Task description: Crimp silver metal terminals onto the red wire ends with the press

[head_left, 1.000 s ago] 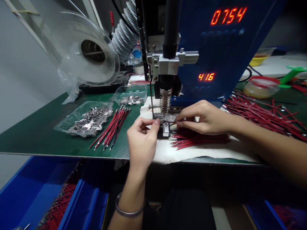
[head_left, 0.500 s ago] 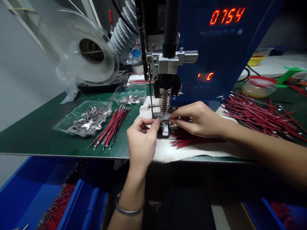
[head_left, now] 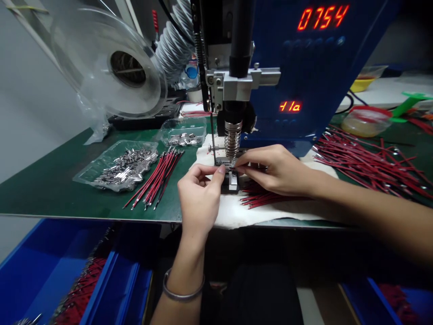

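My left hand point(head_left: 202, 194) is pinched at the left of a small metal fixture point(head_left: 233, 181), under the soldering head with its coiled spring point(head_left: 232, 140). From the right, my right hand point(head_left: 277, 170) reaches to the same fixture, thumb and forefinger pressed together near the tip. What either hand holds is too small to make out. Below my right hand, a bundle of red and black wires point(head_left: 259, 197) lies on a white cloth point(head_left: 237, 216).
Left of my hands are a second wire bundle point(head_left: 158, 176), a clear tray of metal parts point(head_left: 126, 167) and a smaller tray point(head_left: 185, 139). A large wire pile point(head_left: 368, 158) lies right. The blue machine point(head_left: 297, 76) stands behind; blue bins point(head_left: 43, 253) sit below.
My right hand has shifted slightly left towards the fixture. The lower red display shows different characters. My left hand has hardly moved.
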A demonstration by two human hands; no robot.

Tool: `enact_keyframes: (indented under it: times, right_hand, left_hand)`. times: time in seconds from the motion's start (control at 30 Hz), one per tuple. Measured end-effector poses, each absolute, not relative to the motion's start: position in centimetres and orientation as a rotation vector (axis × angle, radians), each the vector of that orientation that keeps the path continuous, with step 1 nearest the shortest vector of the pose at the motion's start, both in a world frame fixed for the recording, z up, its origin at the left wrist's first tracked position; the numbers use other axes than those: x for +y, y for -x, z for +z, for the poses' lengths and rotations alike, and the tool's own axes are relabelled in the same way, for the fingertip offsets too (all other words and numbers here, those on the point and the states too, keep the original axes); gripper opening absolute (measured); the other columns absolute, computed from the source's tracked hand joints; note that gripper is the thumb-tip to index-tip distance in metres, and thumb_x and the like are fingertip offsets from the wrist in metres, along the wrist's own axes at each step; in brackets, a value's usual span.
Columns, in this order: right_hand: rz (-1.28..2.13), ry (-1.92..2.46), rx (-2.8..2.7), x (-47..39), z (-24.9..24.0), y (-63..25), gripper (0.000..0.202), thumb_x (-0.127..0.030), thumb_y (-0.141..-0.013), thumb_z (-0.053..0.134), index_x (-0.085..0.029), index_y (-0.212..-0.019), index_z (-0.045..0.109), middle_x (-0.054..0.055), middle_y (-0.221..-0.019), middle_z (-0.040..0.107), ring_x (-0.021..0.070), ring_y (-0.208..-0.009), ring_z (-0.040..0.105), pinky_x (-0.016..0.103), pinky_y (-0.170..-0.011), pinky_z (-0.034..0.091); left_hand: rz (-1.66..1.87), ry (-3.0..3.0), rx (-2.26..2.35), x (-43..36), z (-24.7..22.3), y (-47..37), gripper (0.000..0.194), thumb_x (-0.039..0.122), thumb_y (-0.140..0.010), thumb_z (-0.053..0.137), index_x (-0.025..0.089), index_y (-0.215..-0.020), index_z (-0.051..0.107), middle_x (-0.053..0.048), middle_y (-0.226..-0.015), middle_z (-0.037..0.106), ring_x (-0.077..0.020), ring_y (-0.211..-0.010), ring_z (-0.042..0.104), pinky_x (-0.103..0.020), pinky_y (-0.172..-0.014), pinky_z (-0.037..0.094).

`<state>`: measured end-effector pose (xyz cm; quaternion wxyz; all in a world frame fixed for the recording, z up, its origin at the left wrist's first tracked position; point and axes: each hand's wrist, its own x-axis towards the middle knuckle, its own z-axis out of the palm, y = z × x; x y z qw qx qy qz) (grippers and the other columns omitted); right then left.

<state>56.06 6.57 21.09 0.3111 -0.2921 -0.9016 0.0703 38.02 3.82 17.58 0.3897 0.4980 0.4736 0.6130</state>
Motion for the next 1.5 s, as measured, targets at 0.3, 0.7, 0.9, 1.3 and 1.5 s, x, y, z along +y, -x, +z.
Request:
enact_keyframes:
  times: [0.3,0.7,0.9,1.3,1.5]
  right_hand:
    - [0.196,0.669,-2.426,6.58,21.13,-56.5,0.015,-0.013,-0.091,0.052,-0.006,-0.094,0.064,0.005,-0.082,0.063,0.0078,-0.07,0.053,0.017,-0.066,0.04]
    - [0.189,0.704,-2.43,6.78,21.18,-56.5,0.016,-0.015,-0.092,0.052,-0.007,-0.096,0.065,0.005,-0.084,0.063,0.0085,-0.07,0.054,0.018,-0.067,0.041]
    - [0.189,0.678,-2.416,6.75,21.06,-56.39,0.017,-0.015,-0.092,0.052,-0.007,-0.096,0.066,0.005,-0.082,0.063,0.0079,-0.068,0.054,0.018,-0.065,0.04]
    - [0.158,0.705,-2.435,6.58,21.31,-56.34,0.016,-0.016,-0.092,0.051,-0.009,-0.094,0.065,0.006,-0.081,0.063,0.0089,-0.065,0.053,0.02,-0.062,0.04]
    - [0.134,0.713,-2.452,6.49,21.37,-56.47,0.015,-0.014,-0.091,0.051,-0.008,-0.094,0.065,0.006,-0.08,0.062,0.0088,-0.065,0.051,0.02,-0.062,0.038]
  left_hand:
    - [1.55,-1.287,1.208,3.83,17.59,-37.98,0.023,0.034,-0.074,0.074,0.014,-0.073,0.063,0.001,-0.06,0.055,-0.0047,-0.046,0.038,-0.018,-0.045,0.032]
    - [1.542,-1.278,1.245,3.74,17.71,-38.04,0.025,0.035,-0.072,0.075,0.014,-0.071,0.064,0.001,-0.056,0.052,-0.0052,-0.043,0.036,-0.019,-0.042,0.027]
    - [1.55,-1.263,1.222,3.72,17.67,-38.07,0.023,0.035,-0.073,0.076,0.014,-0.071,0.064,0.001,-0.056,0.053,-0.0049,-0.043,0.036,-0.019,-0.043,0.029]
    - [1.53,-1.267,1.249,3.61,17.98,-38.14,0.024,0.035,-0.072,0.075,0.013,-0.071,0.065,0.0,-0.059,0.056,-0.0052,-0.044,0.036,-0.02,-0.045,0.031]
    - [1.527,-1.275,1.23,3.65,17.97,-38.11,0.025,0.036,-0.073,0.074,0.013,-0.071,0.065,-0.001,-0.062,0.058,-0.007,-0.047,0.043,-0.021,-0.048,0.035]
